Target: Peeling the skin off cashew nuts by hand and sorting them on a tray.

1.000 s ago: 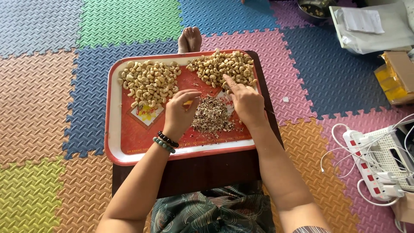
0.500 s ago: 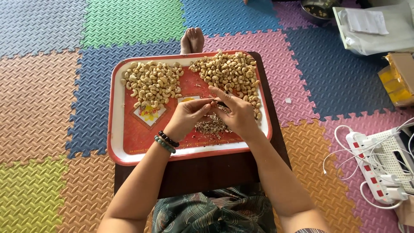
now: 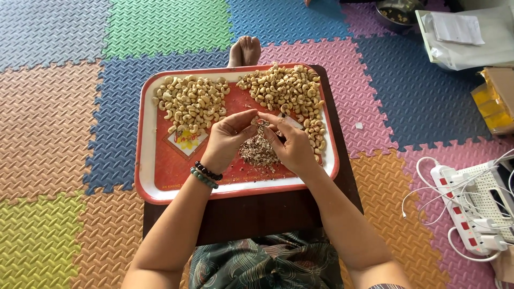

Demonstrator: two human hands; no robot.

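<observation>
Centre frame, above husk pile (image 3: 258, 151) | left hand (image 3: 229, 138) and right hand (image 3: 292, 143) fingertips pinched together on one cashew (image 3: 262, 123) | unpeeled heap (image 3: 286, 91) nearer right hand, upper right of tray (image 3: 147, 176)

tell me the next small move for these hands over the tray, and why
Probably rub the skin off the nut pinched between the left hand and right hand, letting it fall. Both grips meet right above the brown husk pile, and the two cashew heaps lie apart at the far end of the red tray.
</observation>
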